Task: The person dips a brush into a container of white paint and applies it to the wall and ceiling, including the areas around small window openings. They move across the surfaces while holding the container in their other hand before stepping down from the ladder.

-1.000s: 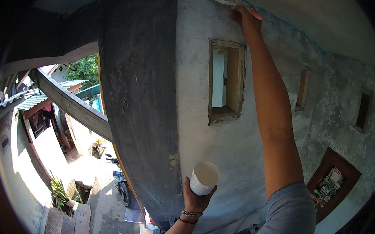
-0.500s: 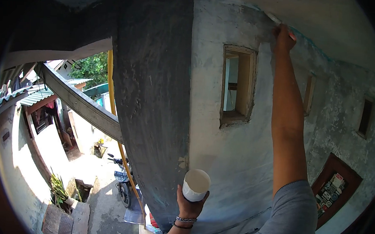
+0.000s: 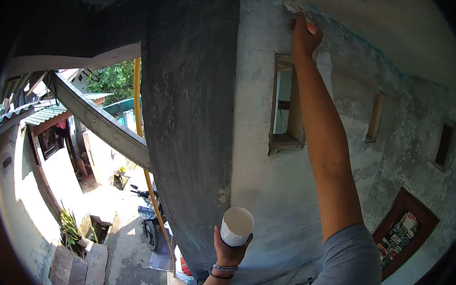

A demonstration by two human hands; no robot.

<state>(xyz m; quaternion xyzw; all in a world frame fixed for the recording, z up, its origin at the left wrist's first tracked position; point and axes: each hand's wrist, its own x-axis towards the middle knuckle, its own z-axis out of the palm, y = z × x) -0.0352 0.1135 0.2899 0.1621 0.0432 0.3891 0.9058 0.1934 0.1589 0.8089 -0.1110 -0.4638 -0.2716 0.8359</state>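
Note:
My left hand [image 3: 229, 252] is wrapped round a white cup [image 3: 237, 226] low in the view; its wide mouth faces me, and its inside looks pale. High up, my right hand [image 3: 306, 34] grips a paintbrush [image 3: 311, 27] with a reddish handle end. The brush's pale head lies at the top of the grey-white wall [image 3: 257, 175], just under the ceiling edge. Fingers partly hide the brush's middle. My right arm is stretched up across the wall and covers part of a small framed window opening [image 3: 285, 140].
A dark-painted column [image 3: 188, 114] adjoins the wall on the left. Beyond it are a yellow pole [image 3: 137, 96], a slanting beam [image 3: 103, 121] and a parked motorcycle [image 3: 151, 229] in the alley below. A sticker-covered door panel [image 3: 401, 234] is at lower right.
My right hand has moved left along the top of the wall with the paintbrush, and my arm now crosses the window opening. My left hand and the cup stay nearly where they were.

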